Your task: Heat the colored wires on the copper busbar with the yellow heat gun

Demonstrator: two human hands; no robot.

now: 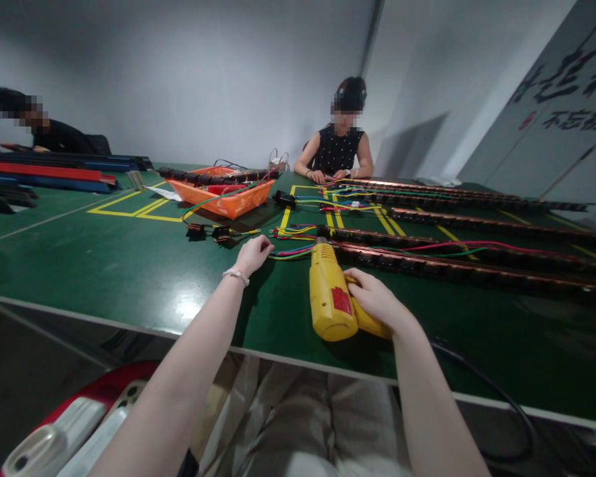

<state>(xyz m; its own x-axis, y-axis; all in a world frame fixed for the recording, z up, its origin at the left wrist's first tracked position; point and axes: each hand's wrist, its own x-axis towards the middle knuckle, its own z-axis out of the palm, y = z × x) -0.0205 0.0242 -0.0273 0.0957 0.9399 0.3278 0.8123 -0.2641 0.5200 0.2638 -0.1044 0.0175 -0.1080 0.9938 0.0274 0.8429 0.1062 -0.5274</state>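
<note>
My right hand [372, 297] is wrapped around the handle of a yellow heat gun [328, 281] with a red label. The gun's dark nozzle points away from me, at a bundle of coloured wires [295, 252]. At the left end of that bundle, my left hand [255, 256] is closed in a pinch on the wire ends; the exact grip is partly hidden by the fingers. These wires run to the left end of a long copper-and-black busbar strip [402, 260] lying on the table.
More long strips [457, 228] lie across the right of the green table [144, 271]. An orange basket [233, 202] holds strips and wires. Small brown parts with wires [222, 232] lie before it. A co-worker [338, 146] sits opposite; another person [64, 138] works far left. A black cable [491, 387] hangs at right.
</note>
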